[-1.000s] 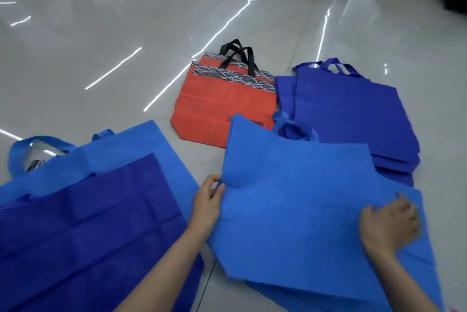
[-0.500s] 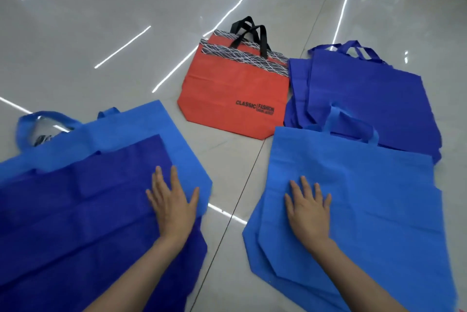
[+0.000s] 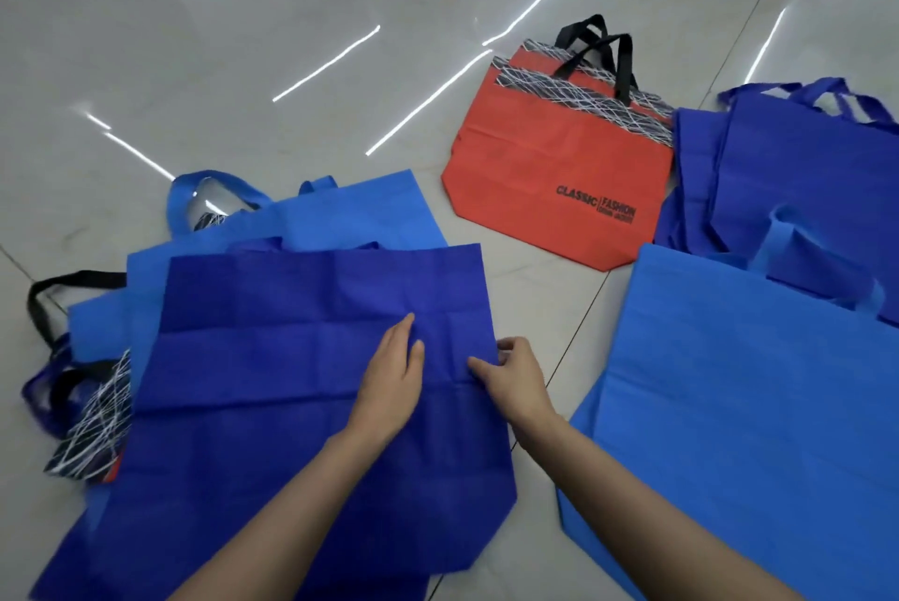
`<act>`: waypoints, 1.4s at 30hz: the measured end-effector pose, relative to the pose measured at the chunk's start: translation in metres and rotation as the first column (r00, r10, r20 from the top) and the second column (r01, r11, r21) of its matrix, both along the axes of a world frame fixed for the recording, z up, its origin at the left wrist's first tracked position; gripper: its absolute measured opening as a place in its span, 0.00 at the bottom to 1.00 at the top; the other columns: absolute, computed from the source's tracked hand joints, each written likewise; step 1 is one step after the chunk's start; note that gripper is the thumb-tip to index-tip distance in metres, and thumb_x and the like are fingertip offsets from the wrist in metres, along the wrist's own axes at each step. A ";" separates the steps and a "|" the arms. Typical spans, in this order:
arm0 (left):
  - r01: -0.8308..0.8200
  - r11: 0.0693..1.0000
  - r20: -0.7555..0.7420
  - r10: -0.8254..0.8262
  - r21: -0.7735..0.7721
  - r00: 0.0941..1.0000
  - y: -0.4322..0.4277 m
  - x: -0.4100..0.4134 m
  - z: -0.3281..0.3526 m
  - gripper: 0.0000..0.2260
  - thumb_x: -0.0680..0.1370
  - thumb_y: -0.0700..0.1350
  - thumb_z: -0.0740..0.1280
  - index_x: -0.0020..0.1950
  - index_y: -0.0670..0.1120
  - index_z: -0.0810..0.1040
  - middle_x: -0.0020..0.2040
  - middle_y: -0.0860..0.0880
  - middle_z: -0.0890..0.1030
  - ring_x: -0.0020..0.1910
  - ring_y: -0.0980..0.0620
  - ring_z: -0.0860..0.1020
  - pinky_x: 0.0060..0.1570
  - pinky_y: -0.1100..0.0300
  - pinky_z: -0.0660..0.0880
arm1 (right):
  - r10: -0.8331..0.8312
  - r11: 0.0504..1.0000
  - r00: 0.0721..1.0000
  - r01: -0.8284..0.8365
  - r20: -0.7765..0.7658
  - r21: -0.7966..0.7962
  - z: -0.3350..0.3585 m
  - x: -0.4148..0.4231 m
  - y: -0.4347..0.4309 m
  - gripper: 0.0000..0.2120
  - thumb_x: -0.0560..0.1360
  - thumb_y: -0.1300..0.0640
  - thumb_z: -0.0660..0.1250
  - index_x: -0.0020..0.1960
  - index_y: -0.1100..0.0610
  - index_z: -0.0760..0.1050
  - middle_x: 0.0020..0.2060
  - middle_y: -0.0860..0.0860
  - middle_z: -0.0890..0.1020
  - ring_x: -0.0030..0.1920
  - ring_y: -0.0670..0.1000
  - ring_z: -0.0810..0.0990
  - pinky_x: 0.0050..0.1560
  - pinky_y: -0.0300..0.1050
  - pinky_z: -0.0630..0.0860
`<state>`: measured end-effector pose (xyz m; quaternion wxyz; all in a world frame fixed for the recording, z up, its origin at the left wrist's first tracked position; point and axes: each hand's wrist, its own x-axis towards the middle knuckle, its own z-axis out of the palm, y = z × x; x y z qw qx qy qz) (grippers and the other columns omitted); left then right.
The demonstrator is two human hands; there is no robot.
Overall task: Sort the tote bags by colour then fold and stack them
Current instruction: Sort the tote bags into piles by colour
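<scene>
Head view: the dark blue flat fabric tote bag (image 3: 272, 406) lies left of the orange-red printed tote bag (image 3: 549, 172), nearer the person; the left hand (image 3: 389, 386) rests flat on it, and the right hand (image 3: 513, 379) seemingly pinches its right edge

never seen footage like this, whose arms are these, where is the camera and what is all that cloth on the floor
No machine here: a person works with bare hands. The single camera sits on their head, looking forward and down, so the arms reach in from the bottom. On the glossy tiled floor lie tote bags. The left hand rests flat on a dark blue bag atop a mixed pile, while the right hand pinches that bag's right edge. Farther off lies an orange bag with black handles. To the right are a dark blue stack and a light blue stack, apparently already sorted by colour.
</scene>
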<state>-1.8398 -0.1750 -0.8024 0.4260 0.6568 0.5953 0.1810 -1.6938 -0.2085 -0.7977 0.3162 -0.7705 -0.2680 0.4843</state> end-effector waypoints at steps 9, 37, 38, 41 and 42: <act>-0.034 0.974 -0.233 0.087 0.224 0.968 0.035 -0.033 -0.004 0.23 0.79 0.43 0.63 0.72 0.39 0.64 0.75 0.41 0.58 0.73 0.43 0.59 0.71 0.51 0.56 | -0.157 0.939 0.909 0.016 0.387 0.342 0.047 0.075 0.024 0.07 0.76 0.63 0.64 0.52 0.56 0.76 0.44 0.47 0.79 0.40 0.45 0.76 0.37 0.35 0.70; 0.232 0.962 -0.615 -0.098 0.142 0.782 0.040 0.092 -0.037 0.39 0.74 0.66 0.51 0.77 0.43 0.49 0.77 0.39 0.46 0.76 0.43 0.44 0.70 0.40 0.48 | 0.368 0.930 0.367 -0.153 0.854 -0.335 -0.017 0.236 -0.066 0.33 0.77 0.34 0.44 0.74 0.52 0.63 0.73 0.50 0.66 0.72 0.61 0.62 0.61 0.74 0.62; 0.233 0.962 -0.611 -0.102 0.138 0.785 0.040 0.094 -0.036 0.39 0.75 0.66 0.51 0.77 0.43 0.49 0.77 0.39 0.46 0.76 0.43 0.44 0.71 0.40 0.48 | 0.337 0.941 0.405 -0.105 0.850 -0.322 -0.014 0.245 -0.056 0.31 0.78 0.35 0.45 0.76 0.49 0.58 0.75 0.49 0.60 0.74 0.60 0.56 0.64 0.73 0.57; 0.251 0.960 -0.611 -0.126 0.124 0.782 0.038 0.099 -0.032 0.38 0.76 0.65 0.51 0.77 0.44 0.46 0.77 0.40 0.44 0.76 0.44 0.43 0.72 0.42 0.46 | 0.266 0.947 0.549 0.002 0.792 -0.320 -0.004 0.272 -0.022 0.28 0.80 0.38 0.47 0.77 0.46 0.48 0.77 0.45 0.47 0.76 0.57 0.44 0.70 0.68 0.46; 0.255 0.959 -0.607 -0.128 0.127 0.784 0.037 0.100 -0.031 0.37 0.76 0.65 0.51 0.77 0.45 0.46 0.77 0.41 0.43 0.76 0.45 0.42 0.72 0.43 0.46 | 0.225 0.950 0.610 0.037 0.760 -0.311 0.002 0.282 -0.011 0.28 0.80 0.39 0.46 0.78 0.46 0.48 0.77 0.46 0.47 0.76 0.57 0.43 0.71 0.67 0.45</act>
